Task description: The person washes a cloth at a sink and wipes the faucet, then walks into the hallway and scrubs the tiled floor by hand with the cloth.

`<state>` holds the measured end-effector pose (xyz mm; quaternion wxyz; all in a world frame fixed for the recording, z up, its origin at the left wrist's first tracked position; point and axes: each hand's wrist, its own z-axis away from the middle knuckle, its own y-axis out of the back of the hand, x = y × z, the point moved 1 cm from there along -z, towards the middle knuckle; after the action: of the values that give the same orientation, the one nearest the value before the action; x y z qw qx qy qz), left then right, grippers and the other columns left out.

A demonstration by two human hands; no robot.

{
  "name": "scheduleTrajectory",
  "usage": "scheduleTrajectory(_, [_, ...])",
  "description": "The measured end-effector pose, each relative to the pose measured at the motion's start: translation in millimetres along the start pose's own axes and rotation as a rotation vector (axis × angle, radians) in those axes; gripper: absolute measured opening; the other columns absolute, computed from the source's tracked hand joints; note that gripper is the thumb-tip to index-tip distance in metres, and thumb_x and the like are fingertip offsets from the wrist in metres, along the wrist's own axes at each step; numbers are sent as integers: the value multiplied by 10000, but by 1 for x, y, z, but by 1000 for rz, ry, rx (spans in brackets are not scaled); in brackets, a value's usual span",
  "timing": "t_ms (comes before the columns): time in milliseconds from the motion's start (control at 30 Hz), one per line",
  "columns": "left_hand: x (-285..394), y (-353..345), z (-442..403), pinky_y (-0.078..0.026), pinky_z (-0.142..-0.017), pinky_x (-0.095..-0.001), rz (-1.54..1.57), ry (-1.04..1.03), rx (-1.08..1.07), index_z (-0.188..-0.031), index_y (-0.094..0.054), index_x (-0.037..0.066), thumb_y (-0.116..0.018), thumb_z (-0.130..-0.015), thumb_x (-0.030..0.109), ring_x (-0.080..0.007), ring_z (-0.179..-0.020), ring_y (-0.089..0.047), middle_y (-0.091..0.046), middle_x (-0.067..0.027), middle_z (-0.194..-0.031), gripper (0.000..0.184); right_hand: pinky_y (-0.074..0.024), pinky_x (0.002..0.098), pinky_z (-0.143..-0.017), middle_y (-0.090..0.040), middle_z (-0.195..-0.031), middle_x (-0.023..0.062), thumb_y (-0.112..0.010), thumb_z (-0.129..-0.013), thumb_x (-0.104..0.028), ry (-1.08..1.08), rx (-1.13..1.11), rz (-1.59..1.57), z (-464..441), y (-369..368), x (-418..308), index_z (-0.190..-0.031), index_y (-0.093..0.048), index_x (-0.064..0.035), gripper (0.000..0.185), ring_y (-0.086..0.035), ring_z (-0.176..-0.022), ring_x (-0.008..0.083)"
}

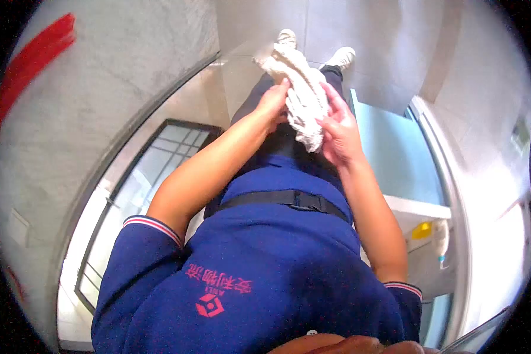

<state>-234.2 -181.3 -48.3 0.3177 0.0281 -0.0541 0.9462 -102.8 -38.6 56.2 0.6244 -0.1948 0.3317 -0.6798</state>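
Note:
A crumpled white cloth (304,88) hangs in front of my legs, bunched lengthwise with folds along it. My left hand (271,107) is closed on its left side, the thumb lying along the edge. On the other side my right hand (340,131) grips the cloth between thumb and fingers. The upper end of the cloth is a little blurred, and some of my left fingers are hidden behind it.
A dark-framed window with bars (159,171) is on the left, beside a grey surface with a red stripe (35,65). Light blue panels (398,153) stand at right, near a yellow object (422,230) and a white bottle (441,237). Grey floor tiles (371,29) lie around my shoes.

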Motion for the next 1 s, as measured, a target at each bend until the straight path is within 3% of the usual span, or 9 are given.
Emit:
scheduleTrajectory(100, [23,-16,35,-437,-1048,-473,464,63,-267,-1366,-478,37,-293,-1036,504,-312,-1173,-594,-609,-150,-1283,600,-470,377,-1028,-536,-1347,159,-601,-791,87,-48,-13,7,-18,-26,5,-1491,-320,-47,766,-552,-1224,256])
scheduleTrajectory(167, [29,-12,44,-440,-1048,-471,721,55,-336,-1345,-508,46,-369,-1028,473,-310,-1190,-585,-611,-150,-1288,550,-468,378,-1029,-538,-1343,161,-599,-789,88,-68,-17,66,-32,-41,8,-1489,-323,-44,764,-553,-1223,257])
scheduleTrajectory(333, [27,11,48,-530,-912,-391,771,-313,-257,-1225,-560,1,-559,-988,290,-246,-1034,-662,-668,-128,-1132,373,-476,289,-906,-596,-1220,114,-658,-819,16,-20,124,637,-34,-36,7,-1415,-438,1,635,-591,-1037,163])
scheduleTrajectory(567, [37,51,48,-518,-919,-375,786,-414,133,-1251,-539,-17,-623,-955,287,-224,-1069,-641,-649,-133,-1158,433,-479,289,-886,-661,-1071,100,-706,-844,-78,-89,330,1064,-60,-16,37,-1238,-588,26,424,-611,-961,164])
scheduleTrajectory(700, [42,112,49,-499,-978,-424,819,-331,66,-1433,-343,-48,-651,-923,175,-277,-1151,-594,-571,-194,-1271,636,-488,292,-875,-668,-1061,104,-700,-853,-106,6,291,1029,-78,-19,40,-1193,-611,4,368,-617,-964,172])
scheduleTrajectory(733, [49,120,61,-489,-1003,-440,822,-295,46,-1471,-262,-52,-640,-916,125,-297,-1191,-571,-527,-221,-1325,694,-504,267,-763,-660,-1036,84,-688,-865,-116,-48,368,1024,-77,-32,27,-1186,-615,-12,345,-611,-864,137])
scheduleTrajectory(833, [52,139,65,-473,-1036,-469,748,-217,-167,-1445,-314,-41,-585,-940,153,-318,-1220,-561,-502,-225,-1368,605,-430,220,-587,-640,-980,40,-677,-870,-111,-22,377,1033,-78,-25,2,-1207,-604,-24,355,-534,-694,72])
scheduleTrajectory(867, [53,140,66,-491,-1017,-470,748,-166,-455,-1416,-353,-46,-577,-941,146,-320,-1178,-595,-535,-229,-1331,559,-432,222,-587,-645,-935,26,-670,-870,-115,-52,377,1010,-74,-23,0,-1208,-614,-19,356,-532,-684,74])
scheduleTrajectory(1000, [58,122,76,-538,-954,-430,698,-52,-403,-1293,-492,-74,-546,-938,74,-295,-1078,-654,-630,-200,-1198,388,-456,224,-616,-654,-868,30,-654,-861,-98,-256,419,1180,-70,14,7,-1202,-653,-16,350,-543,-700,61])
